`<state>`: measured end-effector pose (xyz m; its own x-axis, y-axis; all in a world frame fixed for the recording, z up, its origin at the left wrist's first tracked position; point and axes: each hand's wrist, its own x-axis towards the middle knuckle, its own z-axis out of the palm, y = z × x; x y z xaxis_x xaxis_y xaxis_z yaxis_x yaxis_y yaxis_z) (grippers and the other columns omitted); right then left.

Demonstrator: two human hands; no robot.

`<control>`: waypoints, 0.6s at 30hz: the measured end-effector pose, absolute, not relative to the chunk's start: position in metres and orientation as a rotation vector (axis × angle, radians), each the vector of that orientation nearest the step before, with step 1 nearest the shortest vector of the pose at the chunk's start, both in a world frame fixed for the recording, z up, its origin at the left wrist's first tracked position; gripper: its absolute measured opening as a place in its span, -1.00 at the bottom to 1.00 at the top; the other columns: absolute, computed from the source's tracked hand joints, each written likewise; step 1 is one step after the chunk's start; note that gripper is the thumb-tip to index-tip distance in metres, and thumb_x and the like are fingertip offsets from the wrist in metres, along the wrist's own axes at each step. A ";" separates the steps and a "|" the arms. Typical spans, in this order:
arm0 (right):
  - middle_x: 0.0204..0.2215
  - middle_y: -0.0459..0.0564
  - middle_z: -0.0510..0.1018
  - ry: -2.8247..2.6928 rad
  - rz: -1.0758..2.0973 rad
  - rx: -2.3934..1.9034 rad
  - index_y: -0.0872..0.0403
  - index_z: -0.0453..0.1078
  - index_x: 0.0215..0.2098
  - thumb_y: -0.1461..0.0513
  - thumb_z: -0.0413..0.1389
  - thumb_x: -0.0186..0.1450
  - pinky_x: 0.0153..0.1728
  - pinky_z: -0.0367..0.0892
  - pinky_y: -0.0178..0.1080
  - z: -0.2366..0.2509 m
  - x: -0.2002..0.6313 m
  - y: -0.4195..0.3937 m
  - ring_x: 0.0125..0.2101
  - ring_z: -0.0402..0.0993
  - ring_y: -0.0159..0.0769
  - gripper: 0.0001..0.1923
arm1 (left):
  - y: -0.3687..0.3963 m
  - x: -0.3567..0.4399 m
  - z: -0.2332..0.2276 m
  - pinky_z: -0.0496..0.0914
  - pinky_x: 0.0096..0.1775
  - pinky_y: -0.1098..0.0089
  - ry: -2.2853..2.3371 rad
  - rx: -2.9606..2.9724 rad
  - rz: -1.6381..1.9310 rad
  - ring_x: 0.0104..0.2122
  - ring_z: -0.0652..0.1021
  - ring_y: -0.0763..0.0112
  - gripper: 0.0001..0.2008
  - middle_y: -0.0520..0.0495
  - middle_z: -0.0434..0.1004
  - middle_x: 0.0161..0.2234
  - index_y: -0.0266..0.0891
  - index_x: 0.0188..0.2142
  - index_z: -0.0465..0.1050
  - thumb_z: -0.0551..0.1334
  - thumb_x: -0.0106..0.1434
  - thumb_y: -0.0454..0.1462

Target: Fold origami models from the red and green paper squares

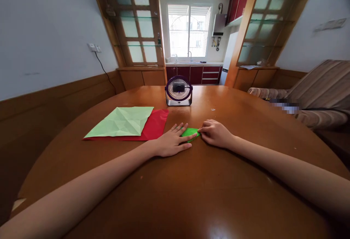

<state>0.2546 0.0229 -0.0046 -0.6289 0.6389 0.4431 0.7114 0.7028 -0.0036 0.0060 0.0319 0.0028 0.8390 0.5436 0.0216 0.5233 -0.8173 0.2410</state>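
At a round wooden table [207,195], the left hand [171,142] presses flat, fingers spread, on folded green paper [190,132]; the right hand [214,133] pinches its edge.

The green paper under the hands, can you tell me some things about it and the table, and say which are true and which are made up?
1. The left hand lies flat on the small green paper. True.
2. The right hand holds a pair of scissors. False: it pinches the right end of the small green paper.
3. The light green sheet lies on top of the red sheet. True.
4. The little fan stands on the red sheet. False: it stands on the bare wooden table, behind the sheets.
5. The small green paper is spread out wide like the other sheets. False: it is folded small.
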 end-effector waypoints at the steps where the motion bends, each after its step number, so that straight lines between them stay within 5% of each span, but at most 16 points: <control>1: -0.44 0.03 0.46 -2.494 -0.235 -1.040 0.12 0.56 -0.28 0.32 0.05 0.25 -0.28 0.20 -0.26 -0.005 0.255 0.023 -0.40 0.33 -0.30 -0.78 | 0.030 0.005 0.004 -0.23 0.28 -0.03 0.815 2.786 0.134 0.35 -0.24 0.03 -0.49 0.00 -0.37 0.38 0.11 0.30 0.05 -0.06 0.40 0.05; 10: -0.43 0.04 0.46 -2.484 -0.202 -1.028 0.14 0.54 -0.28 0.28 0.03 0.31 -0.31 0.18 -0.28 -0.002 0.255 0.020 -0.39 0.32 -0.31 -0.77 | 0.028 0.000 0.007 -0.27 0.28 -0.02 0.765 2.734 0.117 0.34 -0.24 -0.01 -0.45 0.00 -0.38 0.38 0.10 0.28 0.10 -0.01 0.35 0.10; 15: -0.43 0.04 0.45 -2.493 -0.313 -1.121 0.15 0.51 -0.34 0.19 -0.02 0.39 -0.33 0.14 -0.27 -0.002 0.249 0.023 -0.42 0.30 -0.32 -0.69 | 0.032 0.001 0.007 -0.17 0.28 0.11 0.889 2.624 0.168 0.35 -0.17 0.13 -0.31 -0.18 -0.27 0.37 -0.17 0.37 -0.21 -0.13 0.39 0.09; 18: -0.40 0.06 0.48 -2.510 -0.408 -1.165 0.16 0.51 -0.26 0.17 -0.04 0.40 -0.32 0.12 -0.26 0.000 0.241 0.023 -0.42 0.31 -0.32 -0.68 | 0.034 0.002 0.006 -0.21 0.29 0.13 0.891 2.635 0.135 0.35 -0.18 0.16 -0.32 -0.18 -0.25 0.37 -0.24 0.36 -0.14 -0.14 0.40 0.07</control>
<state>0.2411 0.0230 0.0000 -0.6045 0.6764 0.4207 0.7748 0.6219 0.1135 0.0022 0.0340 0.0059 0.7973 0.6032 -0.0233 0.5694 -0.7387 0.3608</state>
